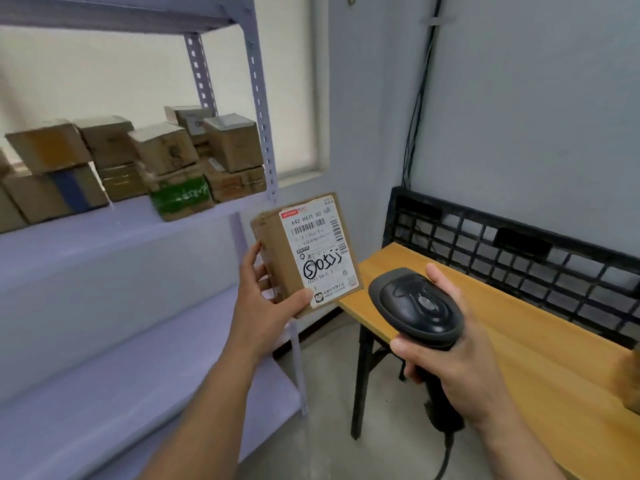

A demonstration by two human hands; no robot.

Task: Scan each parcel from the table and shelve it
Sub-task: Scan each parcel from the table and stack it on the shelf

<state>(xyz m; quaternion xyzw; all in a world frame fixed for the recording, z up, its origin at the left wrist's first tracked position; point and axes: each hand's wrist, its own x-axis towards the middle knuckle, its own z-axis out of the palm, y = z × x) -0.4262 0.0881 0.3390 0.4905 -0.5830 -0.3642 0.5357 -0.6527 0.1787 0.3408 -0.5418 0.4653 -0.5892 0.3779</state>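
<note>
Box (629, 379) cut off rt edge, shelved boxes (162, 150) blurred, label (317, 252) small print illegible

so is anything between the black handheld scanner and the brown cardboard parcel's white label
Nothing visible. The left hand holds the brown cardboard parcel, white label's barcodes uncovered; the black handheld scanner in the right hand sits beside it, apart.

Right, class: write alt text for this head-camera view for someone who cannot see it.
A person's left hand holds up a labelled cardboard parcel while the right hand grips a black barcode scanner. Boxes line a shelf left; a wooden table stands right.
</note>
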